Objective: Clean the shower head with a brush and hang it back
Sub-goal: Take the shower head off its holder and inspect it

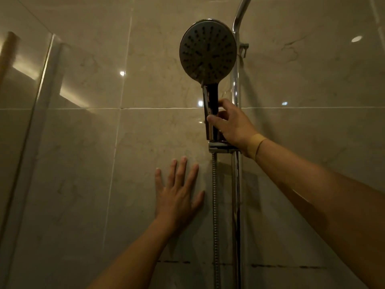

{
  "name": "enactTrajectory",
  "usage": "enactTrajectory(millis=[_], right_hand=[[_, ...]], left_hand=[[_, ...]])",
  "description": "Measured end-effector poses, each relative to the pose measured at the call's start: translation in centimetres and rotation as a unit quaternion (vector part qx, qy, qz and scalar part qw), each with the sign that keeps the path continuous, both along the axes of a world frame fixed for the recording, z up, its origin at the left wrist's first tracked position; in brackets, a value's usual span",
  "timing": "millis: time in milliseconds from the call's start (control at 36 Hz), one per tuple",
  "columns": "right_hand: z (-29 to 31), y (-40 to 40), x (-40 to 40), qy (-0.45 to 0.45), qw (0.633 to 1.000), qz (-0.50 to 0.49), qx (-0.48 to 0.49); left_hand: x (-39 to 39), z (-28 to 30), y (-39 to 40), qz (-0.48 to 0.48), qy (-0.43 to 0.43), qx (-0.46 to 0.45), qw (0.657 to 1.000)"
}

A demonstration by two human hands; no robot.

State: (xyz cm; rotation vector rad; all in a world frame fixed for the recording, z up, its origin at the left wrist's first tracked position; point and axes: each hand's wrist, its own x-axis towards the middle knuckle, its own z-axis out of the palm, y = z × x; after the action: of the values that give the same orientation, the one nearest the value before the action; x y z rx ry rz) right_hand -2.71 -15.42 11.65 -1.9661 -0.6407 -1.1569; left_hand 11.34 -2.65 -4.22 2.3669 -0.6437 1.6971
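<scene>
— Which step is this?
— Either unhooking or rehanging, I can't tell. The right hand (231, 124) has its fingers clamped on the shower head (208, 52) handle, seated in the holder (220, 147) at 12 o'clock.
— And the left hand (179, 192)?
— Fingers apart, flat on the wall (83, 163).
— Room to move?
— Rail (236, 97) close at 3 o'clock; open towards 9. No brush visible.

Head view — upward, near wall (83, 163)

No readable text, label, brand, number or sign on any surface in view.
</scene>
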Motion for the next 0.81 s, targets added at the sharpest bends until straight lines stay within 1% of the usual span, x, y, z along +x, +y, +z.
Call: enactTrajectory(millis=[167,250,361,444,556,694,806], right_hand=[[0.1,0.4,0.8,-0.065,0.998,-0.014,0.008],[0.1,0.4,1.4,-0.079,0.997,-0.014,0.011],[0.4,0.6,1.4,-0.086,0.996,0.015,0.024],[2.2,1.5,0.3,-0.108,0.992,0.050,0.034],[4.0,2.2,-0.8,-0.094,0.994,0.047,0.011],[3.7,3.0,-0.7,-0.088,0.994,0.049,0.034],[3.6,4.6,-0.6,-0.071,0.996,0.051,0.023]], left_hand=[[0.0,0.0,0.0,-0.013,0.001,-0.007,1.000],[-0.1,0.0,0.0,-0.019,0.000,-0.007,1.000],[0.2,-0.1,0.0,-0.028,0.001,-0.008,1.000],[0.3,0.0,0.1,-0.033,-0.001,-0.007,0.999],[-0.1,-0.1,0.4,-0.037,-0.004,0.002,0.999],[-0.7,0.1,0.7,-0.058,0.004,0.002,0.998],[-0.8,0.4,1.7,-0.100,0.004,0.004,0.995]])
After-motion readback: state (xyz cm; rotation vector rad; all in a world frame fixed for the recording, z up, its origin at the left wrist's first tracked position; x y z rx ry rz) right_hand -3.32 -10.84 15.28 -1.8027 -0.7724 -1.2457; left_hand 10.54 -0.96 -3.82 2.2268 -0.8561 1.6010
